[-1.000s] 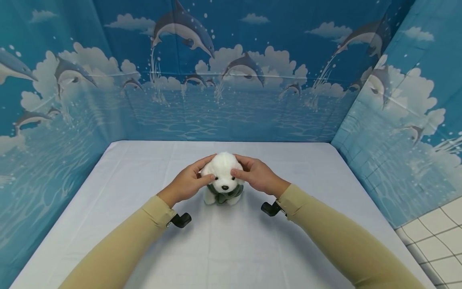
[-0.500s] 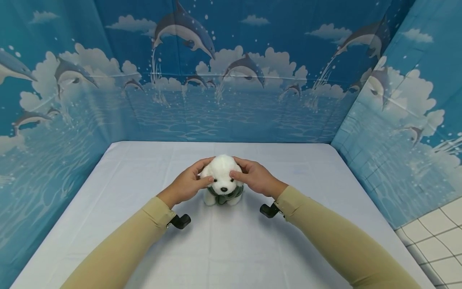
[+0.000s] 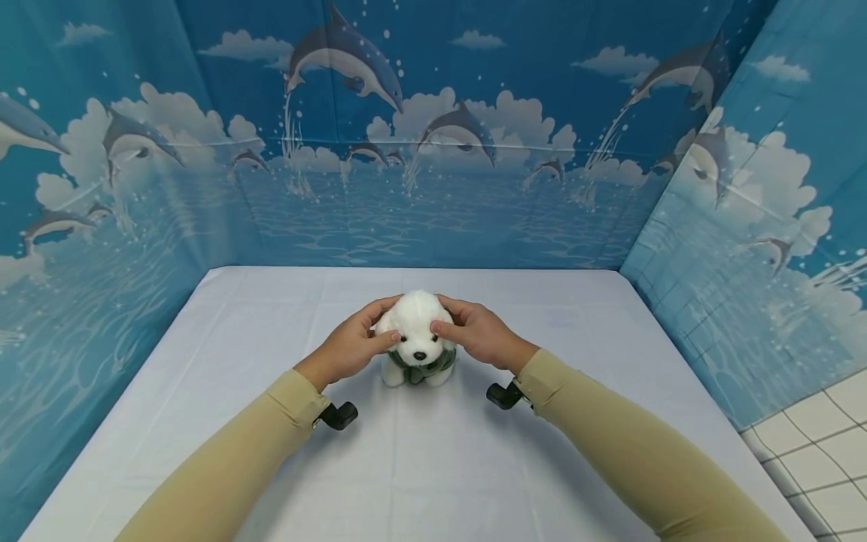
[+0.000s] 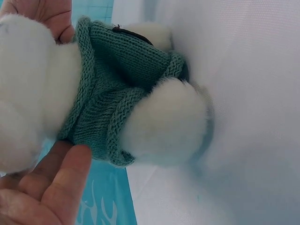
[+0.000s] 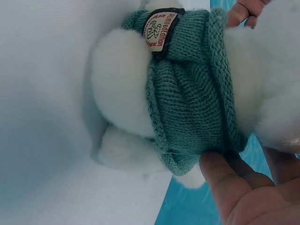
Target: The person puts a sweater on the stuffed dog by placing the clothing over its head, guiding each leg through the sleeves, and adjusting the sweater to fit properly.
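Observation:
A white plush dog (image 3: 416,312) with black eyes and nose stands upright on the white-covered table, facing me. It wears a green knitted sweater (image 4: 101,70); a stitched label (image 5: 158,32) shows on it in the right wrist view. My left hand (image 3: 347,346) grips one side of the dog's head, thumb beside the eye and fingers behind. On the other side my right hand (image 3: 489,336) holds the head the same way, its thumb by the other eye. Both wrist views show fingertips at the sweater's edge. The dog's back is hidden in the head view.
The table's white cloth (image 3: 433,467) spreads around the dog. A blue curtain (image 3: 433,211) printed with dolphins rises behind and along both sides. White tiles (image 3: 822,452) show at the lower right, beyond the table edge.
The dog's head has dipped very slightly, and both hands have gone down with it a little. Their hold on it looks the same.

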The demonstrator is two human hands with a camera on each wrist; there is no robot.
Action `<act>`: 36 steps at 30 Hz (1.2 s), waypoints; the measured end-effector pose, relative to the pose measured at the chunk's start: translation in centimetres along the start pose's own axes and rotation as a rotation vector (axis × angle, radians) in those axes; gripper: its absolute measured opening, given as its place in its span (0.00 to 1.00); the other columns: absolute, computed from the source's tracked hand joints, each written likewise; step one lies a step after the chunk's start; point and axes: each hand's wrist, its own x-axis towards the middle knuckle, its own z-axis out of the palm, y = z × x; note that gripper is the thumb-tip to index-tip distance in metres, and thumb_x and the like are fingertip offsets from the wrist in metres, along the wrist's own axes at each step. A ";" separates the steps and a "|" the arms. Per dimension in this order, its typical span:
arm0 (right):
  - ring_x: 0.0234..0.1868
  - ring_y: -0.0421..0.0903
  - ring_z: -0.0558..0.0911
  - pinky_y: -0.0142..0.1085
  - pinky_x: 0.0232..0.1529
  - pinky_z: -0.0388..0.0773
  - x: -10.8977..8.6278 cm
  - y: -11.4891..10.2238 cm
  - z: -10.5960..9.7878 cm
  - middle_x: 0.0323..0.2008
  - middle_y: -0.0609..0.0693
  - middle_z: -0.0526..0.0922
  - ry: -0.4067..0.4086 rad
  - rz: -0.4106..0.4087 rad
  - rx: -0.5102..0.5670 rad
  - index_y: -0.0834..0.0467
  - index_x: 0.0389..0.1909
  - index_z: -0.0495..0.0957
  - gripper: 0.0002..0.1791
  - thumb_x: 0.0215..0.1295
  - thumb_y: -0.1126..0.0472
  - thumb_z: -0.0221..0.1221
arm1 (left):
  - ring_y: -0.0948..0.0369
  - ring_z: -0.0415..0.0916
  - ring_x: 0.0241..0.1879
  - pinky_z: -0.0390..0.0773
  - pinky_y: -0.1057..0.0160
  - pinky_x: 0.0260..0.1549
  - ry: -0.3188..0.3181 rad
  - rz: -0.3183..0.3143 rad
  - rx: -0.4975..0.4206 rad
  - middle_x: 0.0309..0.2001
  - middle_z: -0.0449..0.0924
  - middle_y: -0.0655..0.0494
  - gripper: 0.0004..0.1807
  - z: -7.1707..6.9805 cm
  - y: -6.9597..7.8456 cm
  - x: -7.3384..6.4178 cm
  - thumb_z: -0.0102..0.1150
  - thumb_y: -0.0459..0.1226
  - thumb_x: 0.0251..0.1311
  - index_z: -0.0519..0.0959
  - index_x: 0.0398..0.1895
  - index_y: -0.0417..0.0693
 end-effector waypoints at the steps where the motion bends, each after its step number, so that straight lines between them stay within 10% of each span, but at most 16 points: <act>1: 0.79 0.56 0.69 0.46 0.72 0.76 0.0 0.0 0.0 0.81 0.53 0.65 0.001 -0.001 -0.002 0.45 0.84 0.56 0.38 0.79 0.49 0.60 | 0.42 0.70 0.74 0.78 0.46 0.67 0.000 0.002 -0.001 0.82 0.57 0.53 0.33 0.0 0.0 0.0 0.55 0.42 0.80 0.58 0.84 0.60; 36: 0.82 0.54 0.63 0.40 0.72 0.74 -1.3 -0.3 -0.6 0.84 0.52 0.57 -0.034 -0.133 -0.015 0.49 0.85 0.50 0.41 0.80 0.47 0.57 | 0.42 0.70 0.74 0.80 0.50 0.65 -0.005 0.053 0.039 0.83 0.54 0.50 0.38 -0.4 1.0 -0.7 0.58 0.39 0.78 0.54 0.85 0.60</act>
